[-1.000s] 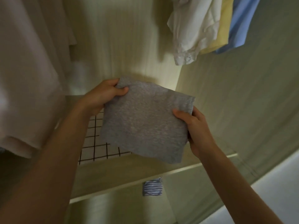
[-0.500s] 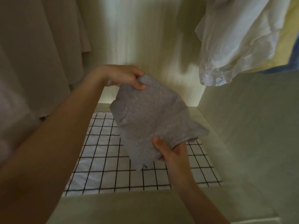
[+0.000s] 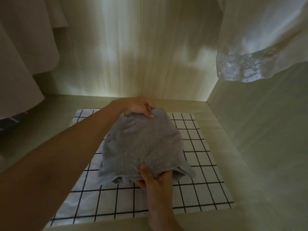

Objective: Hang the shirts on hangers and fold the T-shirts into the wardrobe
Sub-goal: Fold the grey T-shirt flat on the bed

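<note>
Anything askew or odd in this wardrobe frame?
Only the folded grey T-shirt: its near edge has come loose, layers splaying and one corner sticking out to the right over the checked cloth. Both the left hand and the right hand grip it.

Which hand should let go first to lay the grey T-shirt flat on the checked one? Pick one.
Left. The left hand pinches the far edge of the grey T-shirt, low over the checked T-shirt. The right hand carries the bunched near edge, so its grip should probably stay.
</note>
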Demonstrator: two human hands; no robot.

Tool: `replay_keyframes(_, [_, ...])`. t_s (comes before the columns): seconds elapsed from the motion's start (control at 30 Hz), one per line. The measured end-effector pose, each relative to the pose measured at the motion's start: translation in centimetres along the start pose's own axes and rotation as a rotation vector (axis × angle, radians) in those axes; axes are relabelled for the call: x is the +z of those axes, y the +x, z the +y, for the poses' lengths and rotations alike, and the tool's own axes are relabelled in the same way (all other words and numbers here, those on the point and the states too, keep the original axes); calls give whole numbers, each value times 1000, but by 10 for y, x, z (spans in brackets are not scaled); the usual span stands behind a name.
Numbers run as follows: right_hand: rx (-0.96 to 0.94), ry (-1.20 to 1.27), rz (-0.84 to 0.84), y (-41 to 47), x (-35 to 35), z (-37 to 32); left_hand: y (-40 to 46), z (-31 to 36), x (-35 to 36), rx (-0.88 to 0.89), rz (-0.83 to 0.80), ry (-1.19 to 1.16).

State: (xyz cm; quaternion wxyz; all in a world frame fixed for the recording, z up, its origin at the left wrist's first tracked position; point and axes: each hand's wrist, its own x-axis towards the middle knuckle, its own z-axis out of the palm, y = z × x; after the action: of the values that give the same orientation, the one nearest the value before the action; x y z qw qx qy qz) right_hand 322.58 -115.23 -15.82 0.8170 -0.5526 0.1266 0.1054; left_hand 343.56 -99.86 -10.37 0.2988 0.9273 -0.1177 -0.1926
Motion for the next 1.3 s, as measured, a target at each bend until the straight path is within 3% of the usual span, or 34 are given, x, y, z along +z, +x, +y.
replay_keyframes(0.13, [204, -36, -64, 0, -10, -9, 0, -10, 13, -72, 70, 20])
replay_keyframes(0.33, [436, -549, -403, 1, -37, -50, -30, -29, 19, -236, 350, 24])
replay_keyframes(0.47, [364, -810, -499, 4, -50, -87, -63, -34, 28, -392, 461, -29])
replay_keyframes(0.57, [249, -923, -571, 7, -58, -114, -91, -31, 39, -480, 452, -89])
replay_keyframes(0.67, [101, -889, -463, 20, -62, -134, -116, -29, 50, -534, 391, -111])
replay_keyframes(0.77, [-67, -866, -192, 48, -67, -137, -128, -31, 57, -595, 364, -151])
replay_keyframes(0.87, [-77, -958, -43, 79, -73, -126, -133, -28, 61, -678, 352, -283])
replay_keyframes(1.0, [147, -1097, -109, 98, -73, -111, -135, -18, 63, -662, 356, -385])
replay_keyframes(1.1, [191, -1094, -113, 103, -68, -111, -139, -12, 64, -675, 314, -370])
replay_keyframes(1.23, [238, -1100, -111, 109, -61, -111, -142, -8, 65, -678, 194, -568])
replay_keyframes(1.3, [259, -1059, -113, 111, -59, -108, -141, -9, 67, -637, 216, -635])
